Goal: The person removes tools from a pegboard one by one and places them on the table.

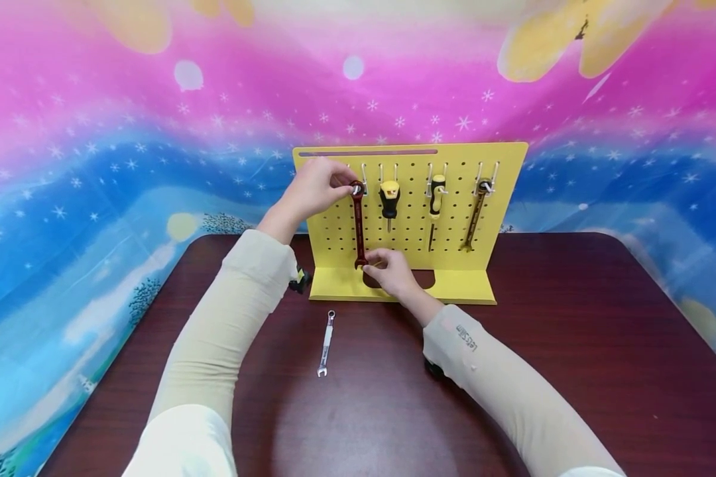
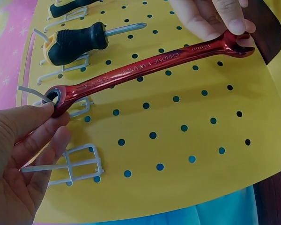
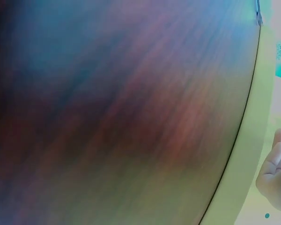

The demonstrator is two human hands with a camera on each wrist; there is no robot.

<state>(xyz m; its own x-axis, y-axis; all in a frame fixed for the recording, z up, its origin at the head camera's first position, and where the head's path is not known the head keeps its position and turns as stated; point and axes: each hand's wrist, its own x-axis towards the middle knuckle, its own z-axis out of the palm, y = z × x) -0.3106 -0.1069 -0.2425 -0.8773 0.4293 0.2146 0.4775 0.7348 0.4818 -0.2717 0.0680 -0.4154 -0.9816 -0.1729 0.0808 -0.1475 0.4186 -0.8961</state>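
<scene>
Red combination wrench, yellow pegboard.
Left hand pinches ring end; right hand apparently pinches opposite end.

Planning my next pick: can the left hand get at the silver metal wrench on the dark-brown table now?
Probably not yet: the left hand holds the glossy red metal wrench at its ring. Otherwise the way looks free; nothing covers the silver metal wrench.
</scene>
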